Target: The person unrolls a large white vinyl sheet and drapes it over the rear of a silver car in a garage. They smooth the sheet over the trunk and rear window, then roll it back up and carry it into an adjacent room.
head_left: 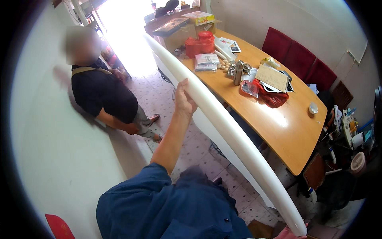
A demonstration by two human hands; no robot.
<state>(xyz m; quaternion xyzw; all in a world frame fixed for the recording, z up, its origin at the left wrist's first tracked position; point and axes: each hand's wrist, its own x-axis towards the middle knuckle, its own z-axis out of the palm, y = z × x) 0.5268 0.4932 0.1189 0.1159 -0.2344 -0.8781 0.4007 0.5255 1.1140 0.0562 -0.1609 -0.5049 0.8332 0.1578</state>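
Observation:
A long white roll of sheet material (227, 115) slants across the view, from the bright doorway side down to the lower right. Its loose flap (234, 159) hangs along the near side. My left hand (186, 99) grips the roll on its upper half, fingers closed against its edge. At the lower end, my right hand (290, 232) holds the roll from beneath; only part of it shows at the picture's bottom edge.
A wooden table (274, 135) stands beyond the roll, bearing red plastic bags (199, 46), a steel flask (238, 73), papers (272, 77) and a small white bowl (313, 108). Dark red chairs (298, 55) line its far side. Another person (103, 87) stands at left by the wall.

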